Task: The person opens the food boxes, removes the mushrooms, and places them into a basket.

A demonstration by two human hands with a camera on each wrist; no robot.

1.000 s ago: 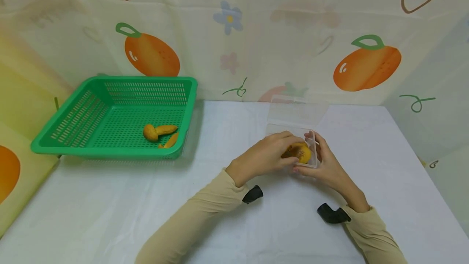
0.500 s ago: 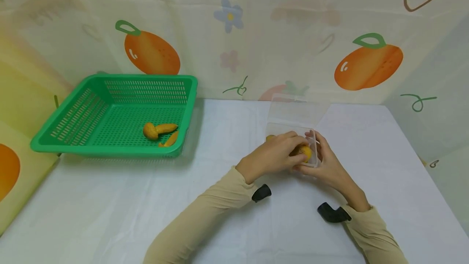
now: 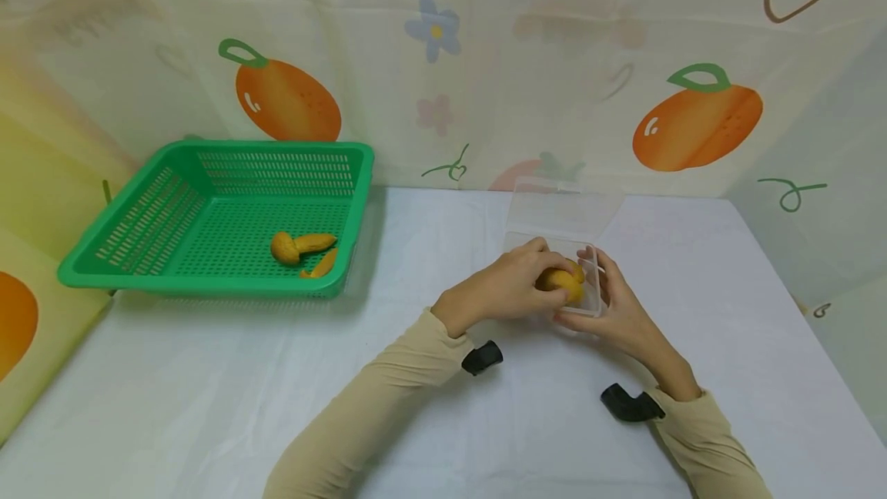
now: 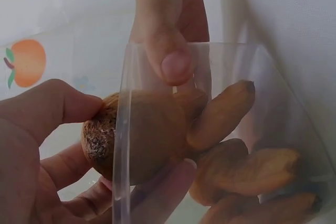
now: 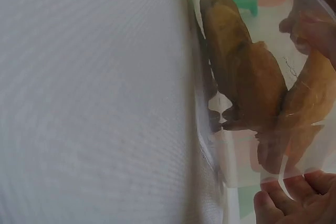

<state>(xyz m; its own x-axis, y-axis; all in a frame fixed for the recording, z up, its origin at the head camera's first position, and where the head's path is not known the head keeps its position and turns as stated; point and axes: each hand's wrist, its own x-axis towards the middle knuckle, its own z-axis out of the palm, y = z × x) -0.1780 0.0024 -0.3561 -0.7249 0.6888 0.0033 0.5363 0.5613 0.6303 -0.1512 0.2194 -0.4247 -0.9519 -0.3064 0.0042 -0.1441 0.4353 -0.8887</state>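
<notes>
My left hand [image 3: 509, 283] grips a yellow-brown mushroom [image 3: 560, 283] at the mouth of a clear plastic box [image 4: 123, 145]. In the left wrist view, the thumb and fingers curl around its rounded, rough-patched end [image 4: 100, 137], part of which lies behind the box wall. Several other mushrooms [image 5: 247, 61] show inside the box through its clear side. My right hand [image 3: 624, 318] holds the box tilted from the right side. Its thumb [image 4: 176, 66] lies on the box near the top in the left wrist view, and its fingertips [image 5: 294, 187] touch the lower end in the right wrist view.
A green slotted basket [image 3: 208, 283] stands at the left with mushrooms [image 3: 301, 246] in its right front corner. The clear lid [image 3: 564, 206] extends behind the box. White cloth [image 3: 430, 406] covers the table, and a printed curtain [image 3: 485, 60] rises behind.
My left hand moved right into the box, then drew back slightly left. The mushroom has turned, its smooth yellow side now facing up. The right hand and box have stayed nearly still.
</notes>
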